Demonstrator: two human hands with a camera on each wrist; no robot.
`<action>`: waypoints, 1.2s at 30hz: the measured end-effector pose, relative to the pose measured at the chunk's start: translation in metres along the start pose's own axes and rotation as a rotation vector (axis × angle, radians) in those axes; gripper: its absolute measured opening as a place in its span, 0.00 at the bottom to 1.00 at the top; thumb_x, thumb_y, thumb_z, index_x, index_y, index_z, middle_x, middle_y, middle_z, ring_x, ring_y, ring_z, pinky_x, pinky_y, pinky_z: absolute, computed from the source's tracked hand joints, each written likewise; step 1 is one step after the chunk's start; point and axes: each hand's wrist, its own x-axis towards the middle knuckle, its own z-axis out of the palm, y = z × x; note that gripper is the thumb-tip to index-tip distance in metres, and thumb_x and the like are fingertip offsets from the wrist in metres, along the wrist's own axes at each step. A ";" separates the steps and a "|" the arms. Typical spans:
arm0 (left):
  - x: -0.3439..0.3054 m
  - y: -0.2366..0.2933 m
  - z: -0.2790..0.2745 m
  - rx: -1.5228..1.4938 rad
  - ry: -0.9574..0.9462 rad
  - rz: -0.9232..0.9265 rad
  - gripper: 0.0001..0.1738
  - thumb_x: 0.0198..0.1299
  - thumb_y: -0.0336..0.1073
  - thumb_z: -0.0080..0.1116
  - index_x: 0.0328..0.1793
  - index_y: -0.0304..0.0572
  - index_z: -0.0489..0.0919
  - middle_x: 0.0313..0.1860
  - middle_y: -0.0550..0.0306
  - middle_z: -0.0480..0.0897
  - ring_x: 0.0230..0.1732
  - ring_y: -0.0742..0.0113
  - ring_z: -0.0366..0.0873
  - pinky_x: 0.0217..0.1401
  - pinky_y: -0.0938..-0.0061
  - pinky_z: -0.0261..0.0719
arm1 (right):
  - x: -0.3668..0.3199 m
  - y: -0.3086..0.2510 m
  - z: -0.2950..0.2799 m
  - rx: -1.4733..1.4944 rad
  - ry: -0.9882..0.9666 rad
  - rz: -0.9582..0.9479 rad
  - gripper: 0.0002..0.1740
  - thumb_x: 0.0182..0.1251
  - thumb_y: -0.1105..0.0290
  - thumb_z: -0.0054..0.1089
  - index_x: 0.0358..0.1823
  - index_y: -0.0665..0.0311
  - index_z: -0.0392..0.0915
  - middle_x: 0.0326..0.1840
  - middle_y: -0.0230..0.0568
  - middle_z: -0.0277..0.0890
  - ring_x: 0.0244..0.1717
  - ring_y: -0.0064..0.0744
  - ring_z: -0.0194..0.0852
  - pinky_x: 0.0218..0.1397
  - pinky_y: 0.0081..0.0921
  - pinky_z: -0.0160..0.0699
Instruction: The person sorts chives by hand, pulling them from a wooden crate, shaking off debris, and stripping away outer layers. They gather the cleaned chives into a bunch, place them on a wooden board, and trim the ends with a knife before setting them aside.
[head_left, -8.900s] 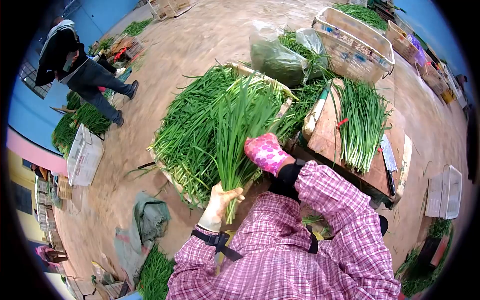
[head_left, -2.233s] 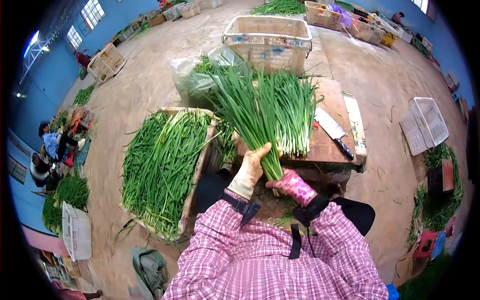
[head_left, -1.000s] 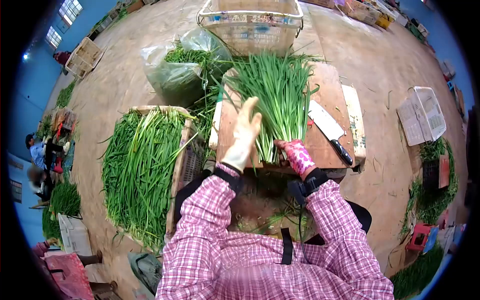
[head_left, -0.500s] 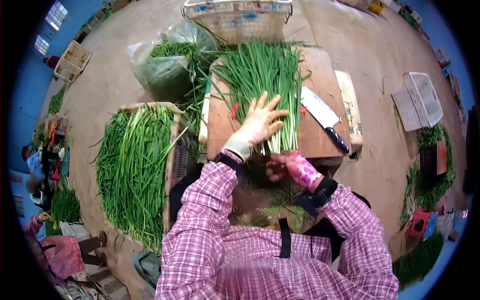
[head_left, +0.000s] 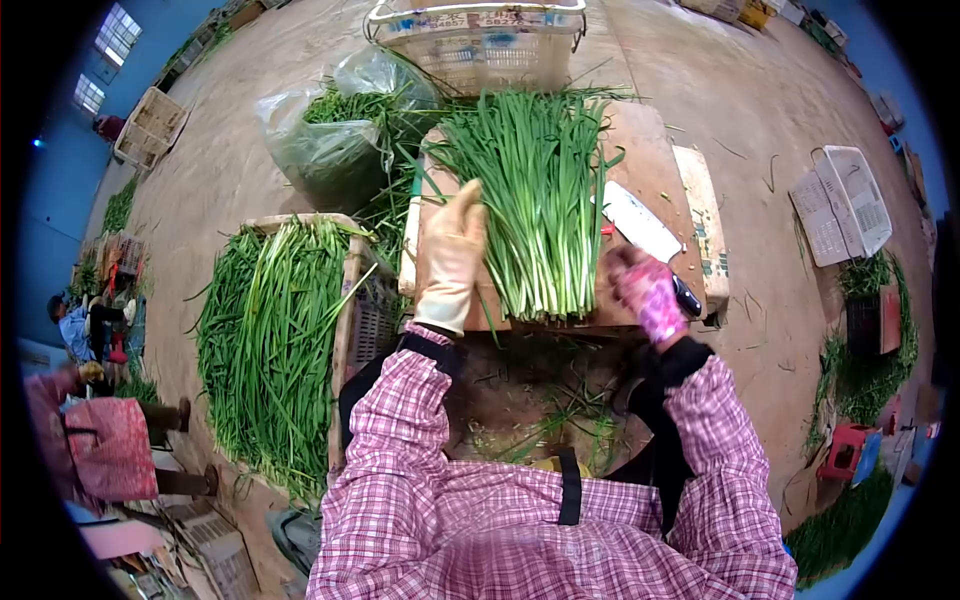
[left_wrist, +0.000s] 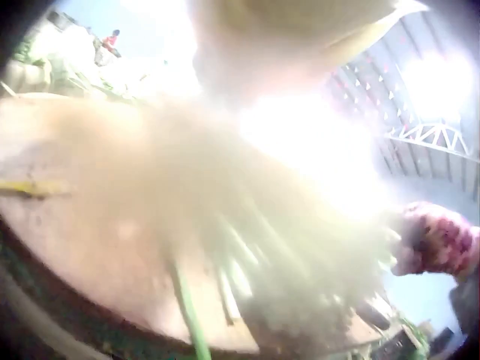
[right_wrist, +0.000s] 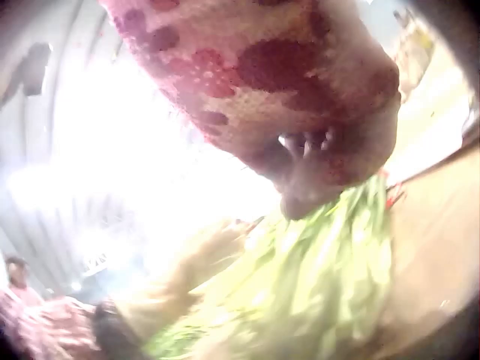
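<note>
A wide layer of garlic chives (head_left: pixel 535 215) lies on the wooden board (head_left: pixel 650 150), pale stem ends toward me. My left hand (head_left: pixel 455 255), in a cream glove, stands along the left edge of the chives with its fingers extended upward. On the other side my right hand (head_left: pixel 645 290), in a pink patterned glove, hovers blurred by the stem ends, its fingers loosely bent. In the right wrist view that glove (right_wrist: pixel 300 97) overlaps the chives. A cleaver (head_left: pixel 640 222) lies right of the chives, its handle partly behind my right hand. A red strip (head_left: pixel 607 230) shows beside it.
A crate heaped with chives (head_left: pixel 275 340) stands to the left. Behind it sits a plastic bag of greens (head_left: pixel 330 150). A large crate (head_left: pixel 480 50) is beyond the board, and a white crate (head_left: pixel 840 205) is at right. A person (head_left: pixel 110 440) is at lower left.
The chives went from over the left crate onto the board. Since half a second ago, my left hand left their top for their left edge, and my right hand moved rightward from the stem ends.
</note>
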 end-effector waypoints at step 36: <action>0.006 0.019 0.009 -0.146 -0.461 -0.013 0.08 0.63 0.36 0.68 0.44 0.43 0.90 0.39 0.58 0.87 0.39 0.72 0.82 0.43 0.78 0.80 | 0.033 -0.032 0.041 -0.084 0.430 -0.427 0.09 0.69 0.69 0.63 0.46 0.65 0.85 0.36 0.44 0.87 0.37 0.32 0.87 0.44 0.28 0.81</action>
